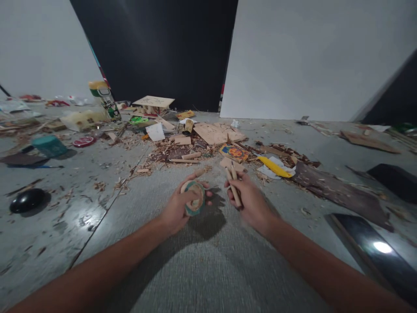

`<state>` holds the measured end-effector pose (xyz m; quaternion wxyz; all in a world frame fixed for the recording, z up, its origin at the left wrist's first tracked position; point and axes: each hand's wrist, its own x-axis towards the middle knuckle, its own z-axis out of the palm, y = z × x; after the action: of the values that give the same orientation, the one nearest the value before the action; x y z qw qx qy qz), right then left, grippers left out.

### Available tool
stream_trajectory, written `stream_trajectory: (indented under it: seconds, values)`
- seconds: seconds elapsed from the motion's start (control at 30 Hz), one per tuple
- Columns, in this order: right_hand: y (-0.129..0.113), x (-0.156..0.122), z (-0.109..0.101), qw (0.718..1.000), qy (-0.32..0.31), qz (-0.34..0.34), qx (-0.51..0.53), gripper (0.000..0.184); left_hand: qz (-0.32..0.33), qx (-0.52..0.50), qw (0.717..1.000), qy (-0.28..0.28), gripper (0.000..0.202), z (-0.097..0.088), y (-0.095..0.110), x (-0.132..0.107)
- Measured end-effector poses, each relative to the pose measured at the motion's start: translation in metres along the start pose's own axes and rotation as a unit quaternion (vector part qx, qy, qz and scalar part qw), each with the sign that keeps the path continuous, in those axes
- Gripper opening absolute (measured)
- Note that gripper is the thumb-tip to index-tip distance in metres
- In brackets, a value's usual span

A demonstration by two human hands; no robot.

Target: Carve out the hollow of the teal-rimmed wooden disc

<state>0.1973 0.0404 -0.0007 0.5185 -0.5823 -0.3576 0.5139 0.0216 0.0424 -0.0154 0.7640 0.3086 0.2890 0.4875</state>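
My left hand [176,208] is closed around a small rounded wooden piece [194,210] with a green-blue painted ring. The thumb lies across its face. Just to the right, my right hand [252,200] grips a pair of slim light-wood sticks [235,191], side by side, narrow ends pointing up and away. Whether they are pencils or carving tools, I cannot tell. The sticks and the wooden piece are apart. Beyond my right hand lies a flat pale wood scrap [232,164], and behind that a painted piece [234,152] in yellow, red and blue.
Wood shavings [169,152] and scraps spread across the floor ahead. A yellow object [275,167] rests on white paper at right. Further right is a dark flat slab [368,248]. At left are a black rounded object [28,201], a teal block [49,146] and a can [106,102].
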Motion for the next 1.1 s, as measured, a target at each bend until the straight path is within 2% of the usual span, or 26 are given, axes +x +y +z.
stream_trajectory:
  seconds: [0.03, 0.1, 0.17, 0.23, 0.27, 0.3, 0.37, 0.43, 0.53, 0.63, 0.73, 0.8, 0.9, 0.97, 1.1]
  values:
    - [-0.008, 0.008, 0.005, 1.000, 0.008, 0.009, -0.001, 0.009, -0.002, -0.006, 1.000, 0.000, 0.047, -0.001, 0.000, 0.001]
    - [-0.031, 0.026, 0.025, 1.000, 0.001, 0.016, -0.008, 0.017, -0.012, -0.012, 1.000, 0.006, 0.036, -0.003, 0.000, 0.002]
    - [-0.060, 0.042, 0.055, 0.999, -0.039, 0.003, -0.011, 0.031, -0.022, -0.009, 1.000, 0.016, 0.027, -0.004, 0.000, 0.003]
    - [-0.087, 0.051, 0.089, 0.996, -0.082, -0.031, -0.015, 0.035, -0.027, 0.000, 0.999, 0.016, 0.027, -0.006, 0.001, 0.002]
    - [-0.098, 0.053, 0.105, 0.994, -0.097, -0.046, -0.021, 0.030, -0.030, 0.002, 0.999, 0.010, 0.028, -0.007, 0.001, 0.002]
    - [-0.104, 0.052, 0.117, 0.991, -0.113, -0.068, -0.025, 0.035, -0.033, 0.002, 0.999, 0.004, 0.029, -0.008, 0.002, 0.001]
    - [-0.106, 0.045, 0.126, 0.986, -0.131, -0.093, -0.047, 0.027, -0.042, -0.003, 0.999, -0.008, 0.027, -0.008, 0.003, 0.000]
    - [-0.096, 0.034, 0.114, 0.979, -0.157, -0.108, -0.074, 0.018, -0.058, -0.003, 0.998, -0.012, 0.024, -0.007, 0.006, -0.001]
    - [-0.074, 0.019, 0.067, 0.965, -0.206, -0.099, -0.127, 0.010, -0.084, 0.014, 0.996, -0.002, 0.018, -0.002, 0.009, -0.003]
    - [-0.057, 0.008, 0.014, 0.940, -0.225, -0.128, -0.223, 0.024, -0.084, 0.028, 0.996, 0.010, 0.016, 0.002, 0.010, -0.003]
    - [-0.050, -0.001, -0.021, 0.908, -0.244, -0.158, -0.301, 0.029, -0.072, 0.014, 0.997, 0.001, 0.021, 0.003, 0.009, -0.001]
    - [-0.049, -0.008, -0.033, 0.874, -0.255, -0.192, -0.365, 0.025, -0.068, 0.004, 0.998, -0.012, 0.029, 0.002, 0.008, 0.001]
    - [-0.046, -0.016, -0.036, 0.821, -0.286, -0.237, -0.433, 0.025, -0.060, 0.010, 0.998, -0.034, 0.037, 0.001, 0.006, 0.002]
    - [-0.044, -0.019, -0.033, 0.807, -0.292, -0.252, -0.448, 0.028, -0.050, 0.021, 0.997, -0.048, 0.036, 0.001, 0.005, 0.003]
    - [-0.038, -0.020, -0.027, 0.799, -0.279, -0.254, -0.469, 0.031, -0.030, 0.027, 0.998, -0.046, 0.030, -0.003, 0.004, 0.004]
